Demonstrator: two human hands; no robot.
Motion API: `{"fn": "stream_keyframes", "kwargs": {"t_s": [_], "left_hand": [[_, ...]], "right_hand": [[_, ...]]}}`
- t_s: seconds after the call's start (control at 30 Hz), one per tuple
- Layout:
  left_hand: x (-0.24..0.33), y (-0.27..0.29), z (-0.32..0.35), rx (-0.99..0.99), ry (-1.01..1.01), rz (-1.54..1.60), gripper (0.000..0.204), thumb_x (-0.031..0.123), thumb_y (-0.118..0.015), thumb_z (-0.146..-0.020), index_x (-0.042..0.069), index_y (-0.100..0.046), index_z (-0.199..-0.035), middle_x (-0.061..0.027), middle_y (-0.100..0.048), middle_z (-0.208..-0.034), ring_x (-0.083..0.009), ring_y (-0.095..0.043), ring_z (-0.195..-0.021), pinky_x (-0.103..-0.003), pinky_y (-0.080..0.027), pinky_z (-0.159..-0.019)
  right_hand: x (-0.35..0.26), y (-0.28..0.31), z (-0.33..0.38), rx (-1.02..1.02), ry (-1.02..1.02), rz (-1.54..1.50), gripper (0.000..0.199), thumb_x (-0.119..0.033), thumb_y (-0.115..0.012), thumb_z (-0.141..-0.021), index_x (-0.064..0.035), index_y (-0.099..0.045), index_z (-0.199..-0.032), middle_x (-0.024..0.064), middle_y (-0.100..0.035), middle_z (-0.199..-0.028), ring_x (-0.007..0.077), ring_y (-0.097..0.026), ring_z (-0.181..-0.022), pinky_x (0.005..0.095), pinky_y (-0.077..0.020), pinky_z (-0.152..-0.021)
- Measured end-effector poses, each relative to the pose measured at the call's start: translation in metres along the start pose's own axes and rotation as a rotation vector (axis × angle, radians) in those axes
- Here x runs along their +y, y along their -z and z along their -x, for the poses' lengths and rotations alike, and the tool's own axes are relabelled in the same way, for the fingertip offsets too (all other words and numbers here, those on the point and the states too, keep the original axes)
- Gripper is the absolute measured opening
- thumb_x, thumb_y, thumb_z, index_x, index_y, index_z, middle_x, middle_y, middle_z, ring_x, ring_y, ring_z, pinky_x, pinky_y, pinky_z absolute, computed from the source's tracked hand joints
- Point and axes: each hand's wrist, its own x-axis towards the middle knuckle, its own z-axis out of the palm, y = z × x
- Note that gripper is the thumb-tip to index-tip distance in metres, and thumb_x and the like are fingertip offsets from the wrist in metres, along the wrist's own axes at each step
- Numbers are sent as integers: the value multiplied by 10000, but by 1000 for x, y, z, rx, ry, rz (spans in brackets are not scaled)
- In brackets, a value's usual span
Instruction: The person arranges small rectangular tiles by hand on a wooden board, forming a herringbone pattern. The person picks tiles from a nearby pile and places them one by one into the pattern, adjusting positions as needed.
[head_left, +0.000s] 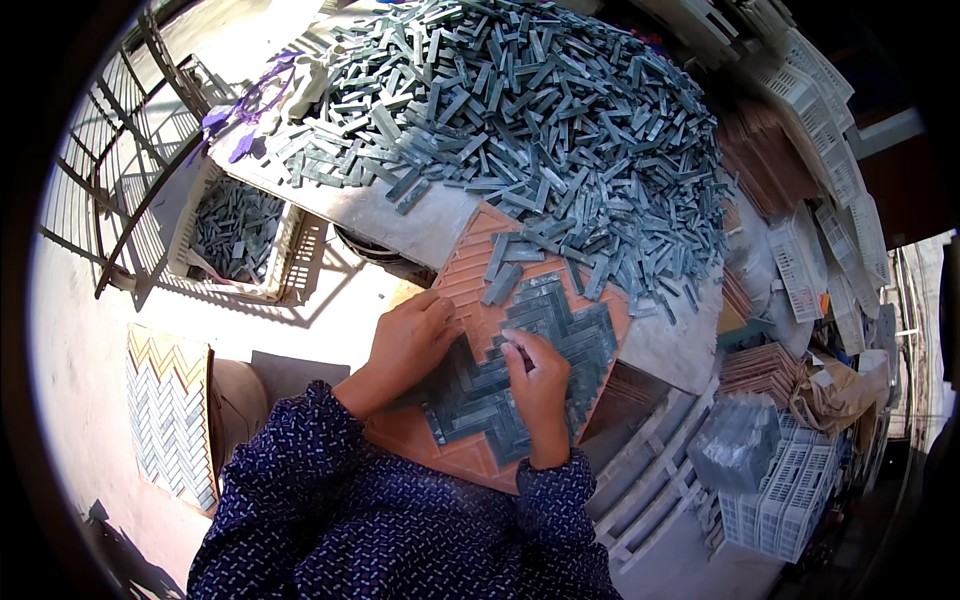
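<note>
An orange ridged mould tray (478,250) lies tilted in front of me. Narrow dark grey-green stone tile strips (560,325) fill much of it in a stepped herringbone pattern. My left hand (410,340) is over the tray's left side, fingers curled together; whatever is in them is hidden. Over the middle of the pattern, my right hand (537,385) has thumb and fingers drawn into a pinch near the laid strips. I cannot make out what it holds. A few loose strips (502,284) rest across the tray's upper part.
A big heap of loose strips (540,110) covers the table (420,222) beyond the tray. Left are a crate of strips (240,230), a metal rack (110,170) and a finished herringbone panel (170,420). Stacked orange trays (765,160) and white plastic crates (780,490) stand right.
</note>
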Motion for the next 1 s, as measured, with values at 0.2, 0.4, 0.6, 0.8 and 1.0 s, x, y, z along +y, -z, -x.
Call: {"fn": "stream_keyframes", "kwargs": {"t_s": [0.2, 0.4, 0.6, 0.8, 1.0], "left_hand": [[-15, -49, -45, 53, -105, -63, 264, 169, -735, -715, 40, -570, -876, -139, -581, -860, -350, -610, -768, -414, -490, -640], [-12, -10, -42, -119, 61, 0, 146, 116, -673, -750, 13, -603, -826, -150, -596, -784, -353, -601, -743, -418, -475, -658], [-18, 21, 9, -143, 143, -43, 97, 141, -603, -809, 48, -631, -806, -138, -610, -795, -353, -611, -743, -425, -489, -670], [-21, 9, 21, 27, 156, 76, 119, 58, -663, -787, 27, -641, -900, -120, -606, -836, -306, -623, -744, -384, -490, -666], [-17, 4, 22, 4, 46, 4, 155, 101, -666, -782, 33, -622, -914, -111, -599, -834, -318, -614, -745, -390, -508, -678]], "right_hand": [[4, 7, 2, 44, -13, -21, 165, -49, -654, -842, 28, -673, -987, 120, -679, -848, 149, -644, -705, 265, -506, -638], [13, 14, 2, 61, -94, -58, 162, -72, -653, -842, 14, -670, -978, 159, -670, -854, 250, -654, -697, 308, -507, -628], [10, -4, -10, -51, 70, 28, 163, -76, -649, -834, 11, -664, -971, 168, -661, -879, 297, -656, -762, 337, -512, -658], [4, -23, -22, -67, 148, 115, 233, -79, -655, -817, 2, -645, -1035, 183, -635, -920, 333, -637, -817, 370, -506, -708], [17, -29, -50, 0, 75, 406, 410, -171, -686, -804, -29, -547, -1163, 162, -568, -1011, 378, -594, -880, 427, -505, -706]]}}
